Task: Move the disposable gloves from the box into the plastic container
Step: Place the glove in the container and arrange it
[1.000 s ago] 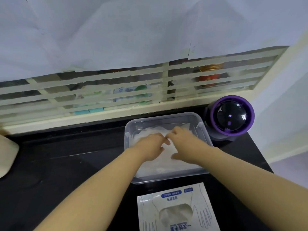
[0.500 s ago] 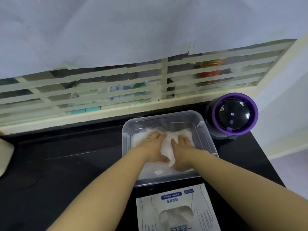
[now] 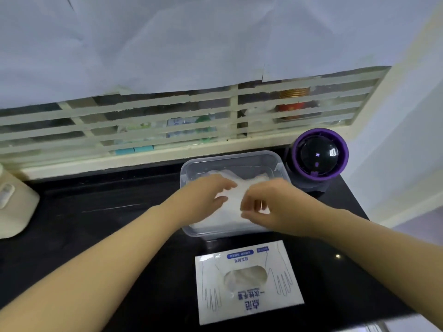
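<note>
Black counter (image 3: 96,226) | gloves (image 3: 227,213) in container (image 3: 230,156), under fingertips | left hand (image 3: 206,195) fingers relaxed atop | right hand (image 3: 275,210) curled, grip unclear

one wide camera on the person's head, looking forward and down, close over the black worktop (image 3: 96,224), box (image 3: 247,305) at the bottom edge nearest the camera, taped window (image 3: 167,121) farther off, wall across the top

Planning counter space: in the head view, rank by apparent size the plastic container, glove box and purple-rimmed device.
1. plastic container and glove box: alike, box nearer, so unranked.
2. purple-rimmed device: smallest.
</note>
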`<state>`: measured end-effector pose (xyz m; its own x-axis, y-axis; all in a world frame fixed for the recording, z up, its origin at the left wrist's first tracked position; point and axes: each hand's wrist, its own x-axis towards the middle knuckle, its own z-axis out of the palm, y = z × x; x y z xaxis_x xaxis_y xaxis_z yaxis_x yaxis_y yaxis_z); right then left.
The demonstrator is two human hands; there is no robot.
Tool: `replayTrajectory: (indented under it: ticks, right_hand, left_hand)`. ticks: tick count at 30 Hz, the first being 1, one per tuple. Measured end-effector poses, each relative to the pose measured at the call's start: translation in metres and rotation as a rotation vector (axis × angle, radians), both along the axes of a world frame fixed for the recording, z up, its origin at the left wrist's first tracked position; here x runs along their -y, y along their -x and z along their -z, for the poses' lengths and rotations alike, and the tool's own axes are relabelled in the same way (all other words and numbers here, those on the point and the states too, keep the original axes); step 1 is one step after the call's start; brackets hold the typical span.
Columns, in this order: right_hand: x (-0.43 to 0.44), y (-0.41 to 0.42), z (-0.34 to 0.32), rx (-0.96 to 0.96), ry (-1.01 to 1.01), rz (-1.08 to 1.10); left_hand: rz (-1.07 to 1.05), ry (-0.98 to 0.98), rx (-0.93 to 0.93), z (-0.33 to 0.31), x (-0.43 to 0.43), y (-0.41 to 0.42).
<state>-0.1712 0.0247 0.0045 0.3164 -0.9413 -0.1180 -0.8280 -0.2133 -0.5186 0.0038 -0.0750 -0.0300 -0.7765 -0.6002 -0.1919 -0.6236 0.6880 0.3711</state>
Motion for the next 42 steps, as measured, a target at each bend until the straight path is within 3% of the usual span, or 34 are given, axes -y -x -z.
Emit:
replayTrajectory:
  ticks: [4,8,13,20,26,28,32,37,39,42]
  right_hand:
    - [-0.033,-0.019,0.021,-0.139,-0.218,-0.170]
    - [-0.053,-0.039,0.070,-0.196,-0.316,-0.097]
    - [-0.057,-0.057,0.092,-0.082,-0.347,0.087]
    - [-0.058,-0.037,0.057,0.316,-0.328,0.249]
    - [-0.053,-0.011,0.006,0.801,-0.113,0.521]
    - [-0.051,-0.002,-0.010,0.913,-0.104,0.530]
    - [-0.057,0.011,-0.026,1.031,-0.316,0.561]
    - [-0.076,0.021,-0.033,1.260,-0.539,0.655]
    - [-0.080,0.021,-0.035,1.302,-0.545,0.687]
    - [-0.085,0.021,-0.036,1.419,-0.570,0.752]
  left_hand:
    - [0.088,0.125,-0.138,-0.009,-0.031,-0.021]
    - [0.281,0.160,-0.181,0.006,-0.068,-0.040]
    - [0.241,0.001,0.184,0.044,-0.096,-0.057]
    - [0.252,0.125,0.298,0.065,-0.108,-0.054]
    - [0.198,0.059,0.372,0.054,-0.114,-0.048]
    - [0.091,-0.091,0.319,0.042,-0.115,-0.046]
    - [-0.190,-0.527,0.086,0.003,-0.111,-0.040]
    - [-0.387,-0.771,-0.423,-0.037,-0.113,-0.020]
    - [-0.447,-0.787,-0.546,-0.048,-0.113,-0.012]
    - [-0.425,-0.571,-0.438,-0.069,-0.114,0.001]
